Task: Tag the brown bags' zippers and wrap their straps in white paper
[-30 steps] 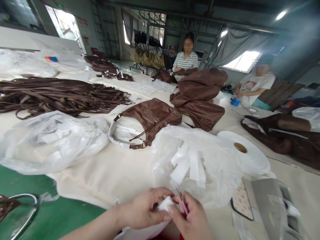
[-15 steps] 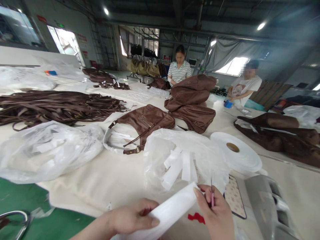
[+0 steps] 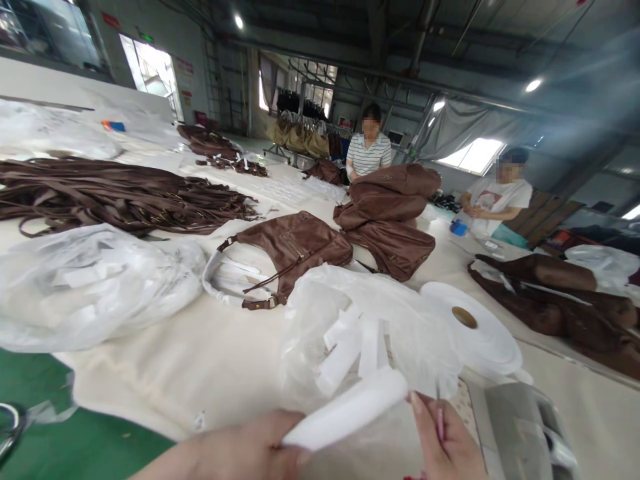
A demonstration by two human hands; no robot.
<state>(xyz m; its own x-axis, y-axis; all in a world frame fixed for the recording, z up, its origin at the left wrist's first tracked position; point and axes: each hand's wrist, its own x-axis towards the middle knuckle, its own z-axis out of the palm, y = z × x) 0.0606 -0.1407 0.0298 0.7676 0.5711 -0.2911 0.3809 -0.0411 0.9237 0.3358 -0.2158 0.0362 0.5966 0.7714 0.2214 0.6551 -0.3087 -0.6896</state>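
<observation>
My left hand (image 3: 270, 445) is closed on the lower end of a white strip (image 3: 350, 410), which slants up to the right. At its upper end, my right hand (image 3: 445, 433) has its fingers closed round a small pink-handled tool (image 3: 441, 423) with a thin, blurred blade pointing up. The fingertips are beside the strip's end; whether they touch it is unclear. Cut white strips (image 3: 345, 353) lie on a clear plastic bag (image 3: 310, 320) just beyond. A roll of white tape (image 3: 493, 337) lies flat to its right.
A brown handbag (image 3: 320, 247) lies mid-table, with stacked brown bags (image 3: 390, 213) behind. Brown straps (image 3: 125, 193) and a plastic bag (image 3: 100, 287) are at left. A grey dispenser (image 3: 520, 427) stands near right. Two people (image 3: 369, 150) are across the table.
The view has shifted and tilted. The right hand has moved off the strip's end, toward the right, and the strip now looks curled.
</observation>
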